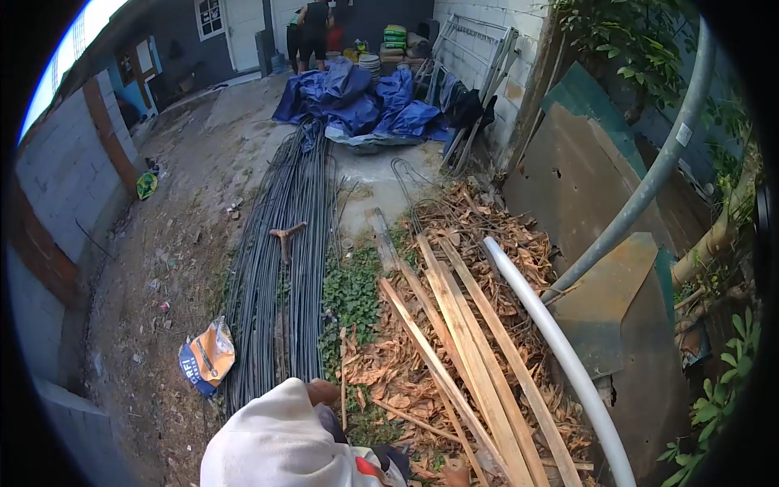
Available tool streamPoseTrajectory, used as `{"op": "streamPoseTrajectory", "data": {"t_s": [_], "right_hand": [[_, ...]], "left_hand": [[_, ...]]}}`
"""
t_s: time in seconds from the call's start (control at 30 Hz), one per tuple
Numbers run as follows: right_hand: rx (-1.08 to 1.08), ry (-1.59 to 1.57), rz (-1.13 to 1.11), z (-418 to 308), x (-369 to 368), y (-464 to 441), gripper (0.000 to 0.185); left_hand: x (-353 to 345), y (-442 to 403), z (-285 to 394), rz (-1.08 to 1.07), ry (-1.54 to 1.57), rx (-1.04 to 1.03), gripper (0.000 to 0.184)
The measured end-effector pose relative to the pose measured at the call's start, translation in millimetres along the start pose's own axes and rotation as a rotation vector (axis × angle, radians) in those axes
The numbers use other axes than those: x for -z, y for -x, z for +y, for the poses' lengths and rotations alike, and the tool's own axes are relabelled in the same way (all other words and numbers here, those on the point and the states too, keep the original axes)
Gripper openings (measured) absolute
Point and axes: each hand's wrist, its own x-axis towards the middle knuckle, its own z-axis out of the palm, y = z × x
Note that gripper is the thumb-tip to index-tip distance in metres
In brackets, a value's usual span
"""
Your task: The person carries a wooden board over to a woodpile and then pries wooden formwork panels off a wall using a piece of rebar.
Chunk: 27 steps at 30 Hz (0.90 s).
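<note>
A long bundle of steel bars (pixel 280 268) is found on the ground, taken here as the landmark. At its near end, a pale sleeve (pixel 272 438) is seen, with what appears to be the left hand (pixel 323 393) just beside the bars; whether its fingers are apart, together or clamped on anything cannot be told. The right hand cannot be made out with certainty. A forked brown piece (pixel 286 235) is laid across the top of the bundle. A printed bag (pixel 209 357) is noted against its left side. Green plants (pixel 350 296) are observed along its right side, and beyond them wooden planks (pixel 479 349) are laid over dry leaves (pixel 389 365), with a curved pale pipe (pixel 560 349) farther right. At the bundle's far end, a crumpled blue tarpaulin (pixel 349 97) is recorded, behind which people (pixel 315 36) are seen standing.
</note>
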Motion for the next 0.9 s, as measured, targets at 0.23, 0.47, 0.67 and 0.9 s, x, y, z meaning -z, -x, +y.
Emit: {"op": "streamPoseTrajectory", "data": {"t_s": [0.23, 0.47, 0.67, 0.9], "right_hand": [[0.051, 0.140, -0.383, -132.3, -207.0, 13.0, 0.045], [0.131, 0.639, -0.169, -269.3, -285.2, -8.3, 0.070], [-0.053, 0.743, -0.276, -397.6, -392.9, 34.1, 0.098], [0.185, 0.594, -0.789, -469.4, -491.9, 22.5, 0.083]], "left_hand": [[-226.8, 80.8, -305.9, 0.121, 0.506, 0.399, 0.038], [-256.1, 173.7, -293.4, 0.038, 1.462, 0.294, 0.091], [-210.6, 237.5, -245.6, -0.034, 2.095, 0.048, 0.087], [-219.6, 241.4, -333.4, -0.245, 2.103, -0.059, 0.075]]}}
